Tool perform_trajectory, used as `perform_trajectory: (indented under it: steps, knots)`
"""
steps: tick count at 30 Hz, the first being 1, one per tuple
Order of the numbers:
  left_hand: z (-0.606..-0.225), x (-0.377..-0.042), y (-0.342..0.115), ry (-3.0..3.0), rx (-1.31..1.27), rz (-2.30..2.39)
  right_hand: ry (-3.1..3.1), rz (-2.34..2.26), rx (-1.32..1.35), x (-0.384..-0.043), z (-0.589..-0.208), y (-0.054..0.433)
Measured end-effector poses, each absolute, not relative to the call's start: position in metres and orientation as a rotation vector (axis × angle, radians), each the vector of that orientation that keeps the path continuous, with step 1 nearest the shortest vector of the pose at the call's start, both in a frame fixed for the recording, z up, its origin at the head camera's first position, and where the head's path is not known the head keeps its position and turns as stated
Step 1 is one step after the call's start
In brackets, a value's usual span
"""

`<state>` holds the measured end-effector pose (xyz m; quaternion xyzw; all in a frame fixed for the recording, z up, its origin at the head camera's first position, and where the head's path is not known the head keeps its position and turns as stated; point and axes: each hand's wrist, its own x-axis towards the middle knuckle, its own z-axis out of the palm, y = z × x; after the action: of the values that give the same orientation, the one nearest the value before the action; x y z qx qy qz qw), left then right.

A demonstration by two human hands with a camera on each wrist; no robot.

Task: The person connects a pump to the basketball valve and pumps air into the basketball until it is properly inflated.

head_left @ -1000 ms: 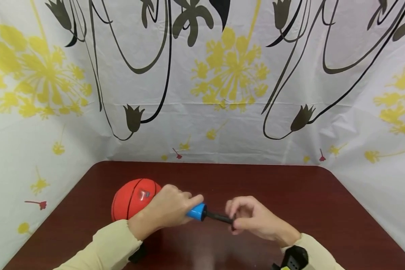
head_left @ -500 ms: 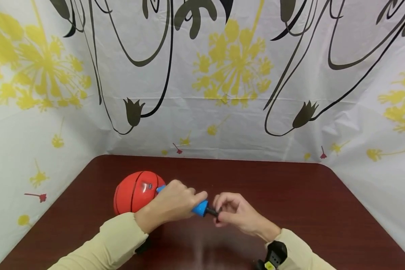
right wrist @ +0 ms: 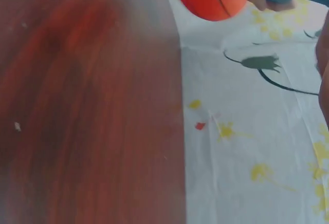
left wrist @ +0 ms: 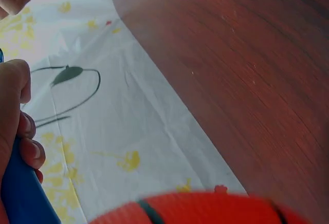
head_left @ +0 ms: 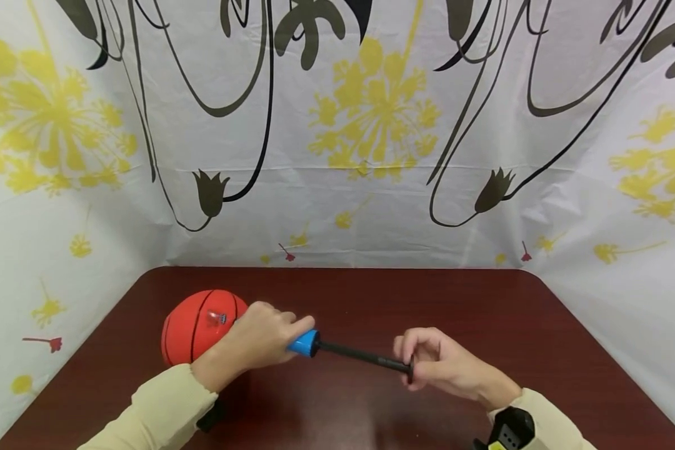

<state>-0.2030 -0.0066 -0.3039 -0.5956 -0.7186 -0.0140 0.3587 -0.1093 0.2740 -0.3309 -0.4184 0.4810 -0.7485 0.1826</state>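
Holding blue pump [head_left: 304,344], left hand [head_left: 259,337]; handle [head_left: 410,370], right hand [head_left: 450,365]

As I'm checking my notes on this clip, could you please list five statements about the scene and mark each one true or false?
1. The left hand grips the blue barrel. True.
2. The right hand holds the far end of the black rod. True.
3. The black rod is pushed all the way into the blue barrel. False: a long stretch of it shows between the two hands.
4. The red ball is nearer the left hand than the right hand. True.
5. The backdrop is plain white. False: the cloth beyond the table bears yellow and dark flower patterns.
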Motion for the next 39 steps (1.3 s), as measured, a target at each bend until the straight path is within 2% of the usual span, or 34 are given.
perform_trajectory:
  steps: [6,10,15,23,33,39]
  knots:
    - [-0.303,-0.195,0.009,-1.879,-1.559,0.011,1.599,-2.159,-1.226,-0.124,-0.339,0.241]
    - [-0.305,-0.192,0.014,-1.909,-1.566,0.023,1.724,-2.163,-1.144,-0.129,-0.340,0.223]
    - [-0.304,-0.193,0.008,-1.916,-1.596,0.003,1.658,-2.149,-1.065,-0.122,-0.333,0.232]
    - [-0.303,-0.201,-0.010,-1.911,-1.546,0.002,1.343,-2.158,-1.099,-0.112,-0.335,0.269]
    - [-0.307,-0.187,0.009,-1.949,-1.587,0.061,1.586,-2.220,-1.085,-0.126,-0.351,0.220]
    - [-0.305,-0.186,0.006,-1.939,-1.634,0.031,1.546,-2.138,-1.037,-0.114,-0.338,0.237]
